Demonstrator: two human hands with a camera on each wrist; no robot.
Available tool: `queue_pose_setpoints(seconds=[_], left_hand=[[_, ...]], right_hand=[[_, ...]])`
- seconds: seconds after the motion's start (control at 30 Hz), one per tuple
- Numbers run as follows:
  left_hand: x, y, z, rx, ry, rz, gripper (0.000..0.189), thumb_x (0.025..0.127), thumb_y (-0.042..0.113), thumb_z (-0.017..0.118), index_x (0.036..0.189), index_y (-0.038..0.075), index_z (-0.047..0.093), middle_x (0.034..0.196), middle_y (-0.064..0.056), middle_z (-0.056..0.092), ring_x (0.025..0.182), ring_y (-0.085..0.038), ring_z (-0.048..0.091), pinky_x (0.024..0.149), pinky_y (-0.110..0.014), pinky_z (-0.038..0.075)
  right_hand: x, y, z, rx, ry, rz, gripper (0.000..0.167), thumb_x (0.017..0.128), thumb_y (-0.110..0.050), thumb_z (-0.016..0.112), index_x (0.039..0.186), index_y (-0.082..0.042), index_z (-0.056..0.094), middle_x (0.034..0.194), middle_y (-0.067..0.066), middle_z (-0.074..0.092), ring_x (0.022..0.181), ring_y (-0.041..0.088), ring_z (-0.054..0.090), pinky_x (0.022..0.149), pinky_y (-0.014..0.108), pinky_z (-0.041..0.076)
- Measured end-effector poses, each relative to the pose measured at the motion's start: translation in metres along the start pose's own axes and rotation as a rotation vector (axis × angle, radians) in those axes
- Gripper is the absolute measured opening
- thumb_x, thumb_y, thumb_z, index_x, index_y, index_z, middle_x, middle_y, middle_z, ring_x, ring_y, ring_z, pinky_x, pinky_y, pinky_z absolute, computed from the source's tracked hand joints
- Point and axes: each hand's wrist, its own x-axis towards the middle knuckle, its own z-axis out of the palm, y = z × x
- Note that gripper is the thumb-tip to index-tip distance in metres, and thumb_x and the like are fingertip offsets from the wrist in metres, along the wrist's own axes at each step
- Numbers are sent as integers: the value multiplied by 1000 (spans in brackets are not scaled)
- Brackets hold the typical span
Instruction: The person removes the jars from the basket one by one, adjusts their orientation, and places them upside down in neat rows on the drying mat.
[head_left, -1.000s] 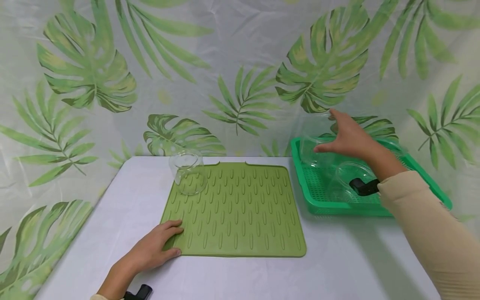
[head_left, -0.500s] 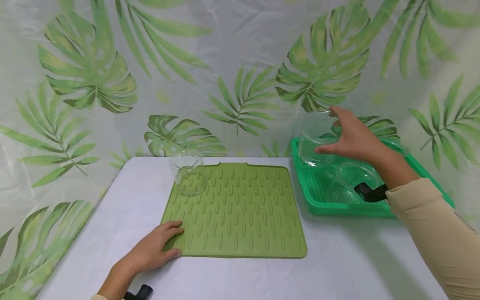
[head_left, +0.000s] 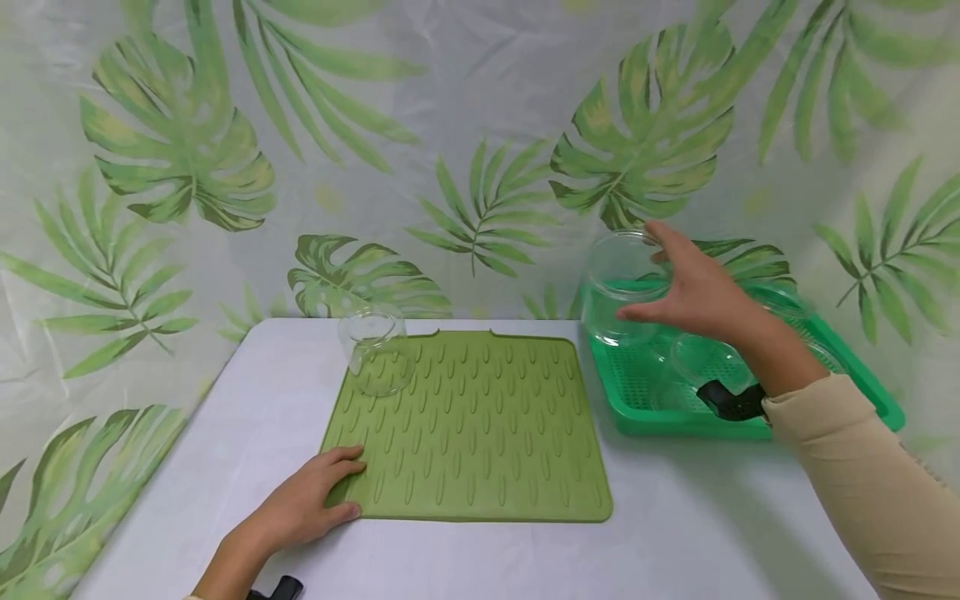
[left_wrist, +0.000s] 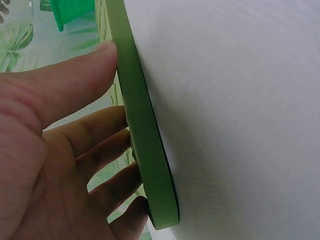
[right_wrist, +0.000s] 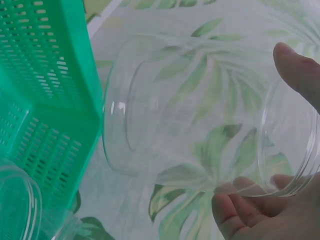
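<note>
My right hand [head_left: 697, 287] holds a clear round jar [head_left: 618, 304] above the left side of a green basket [head_left: 626, 423]. In the right wrist view, the thumb and fingers [right_wrist: 235, 210] span the jar [right_wrist: 200, 120] near its ridged rim. The jar looks see-through, with nothing visible inside. My left hand [head_left: 303, 496] rests on the near left corner of an olive-green ribbed mat [head_left: 472, 425]. Its thumb and fingertips touch the mat's edge [left_wrist: 137, 115], as the left wrist view shows. Another clear jar [head_left: 377, 350] stands on the mat's far left corner.
Inside the basket lie more clear jars [head_left: 708, 358], partly hidden by my right forearm. A white cloth [head_left: 480, 562] covers the table. Behind it hangs a leaf-printed curtain [head_left: 495, 100]. Each wrist carries a black mount [head_left: 727, 402].
The jar in my right hand has shifted slightly left above the basket. The head view has tilted a little. My left hand stays on the mat's corner.
</note>
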Motion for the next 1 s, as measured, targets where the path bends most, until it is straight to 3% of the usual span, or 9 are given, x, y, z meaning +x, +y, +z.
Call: queue_pose_setpoints(seconds=[0.13, 0.37, 0.67, 0.87, 1.0], left_hand=[[-1, -1, 2, 5, 5, 0, 53, 85, 27, 76, 131, 6, 61, 148, -11, 51, 137, -39, 47, 109, -54, 43], [-2, -2, 2, 10, 22, 13, 52, 85, 26, 76, 131, 5, 61, 147, -12, 52, 136, -39, 48, 109, -55, 43], [-2, -3, 2, 12, 11, 18, 53, 86, 27, 75, 132, 6, 61, 148, -11, 51, 137, -39, 47, 108, -55, 43], [-2, -4, 3, 5, 8, 5, 53, 87, 27, 75, 133, 5, 60, 149, -11, 50, 138, -39, 46, 109, -55, 43], [-1, -4, 3, 8, 0, -6, 53, 87, 28, 75, 133, 6, 60, 149, -10, 49, 139, -38, 45, 110, -54, 42]], right_hand=[[-3, -3, 5, 19, 4, -18, 120, 76, -41, 85, 161, -17, 3, 162, 16, 28, 143, 41, 35, 100, 67, 41], [-11, -8, 12, 50, 28, -49, 115, 72, -39, 89, 158, -12, 18, 156, 18, 36, 143, 41, 34, 104, 66, 37], [-17, -18, 27, 85, 2, -83, 111, 73, -34, 89, 157, -18, 19, 159, 9, 34, 145, 34, 37, 101, 61, 43], [-16, -23, 39, 87, -18, -139, 110, 71, -32, 91, 155, -18, 22, 156, 6, 39, 145, 35, 36, 106, 62, 40], [-18, -25, 45, 87, -26, -128, 113, 71, -33, 91, 156, -20, 19, 157, 8, 38, 144, 37, 38, 103, 63, 42]])
